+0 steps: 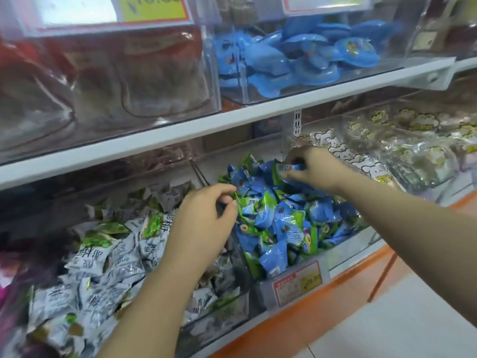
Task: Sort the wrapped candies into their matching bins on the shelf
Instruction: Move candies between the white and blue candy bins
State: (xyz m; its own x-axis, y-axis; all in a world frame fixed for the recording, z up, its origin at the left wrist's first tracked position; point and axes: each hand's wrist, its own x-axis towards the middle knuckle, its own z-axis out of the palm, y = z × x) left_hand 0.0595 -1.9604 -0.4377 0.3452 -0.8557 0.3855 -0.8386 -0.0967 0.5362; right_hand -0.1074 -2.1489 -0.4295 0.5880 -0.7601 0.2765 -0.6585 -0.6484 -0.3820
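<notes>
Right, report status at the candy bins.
Left grip pinches green wrapper at the blue-green bin edge. Right grip holds blue candy over that bin. Nothing in the way.

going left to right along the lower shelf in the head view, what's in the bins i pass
white-and-green candies → blue-and-green candies → clear packs with white cartoon figures
</notes>
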